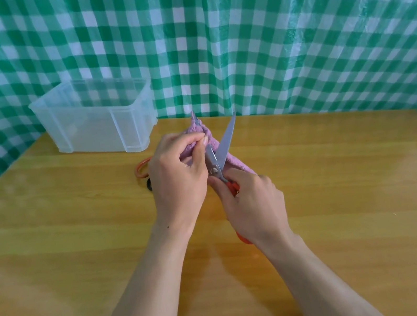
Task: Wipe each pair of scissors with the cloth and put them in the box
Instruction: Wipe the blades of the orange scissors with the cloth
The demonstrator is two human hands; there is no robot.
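Head view. Red-handled steel scissors (223,143), blades spread, above yellow wooden table (79,248): handles gripped in right hand (254,205). One blade wrapped in purple terry cloth (236,163), pinched by left hand (177,174). Orange scissor handle loop (140,170) on table behind left hand. Clear plastic box (130,124), rear left; contents cannot be told.

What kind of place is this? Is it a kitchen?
Probably not a kitchen. It looks like a small work corner set up indoors: a wooden table, a green checked plastic sheet hung behind it as a backdrop, and a clear box waiting for the scissors.
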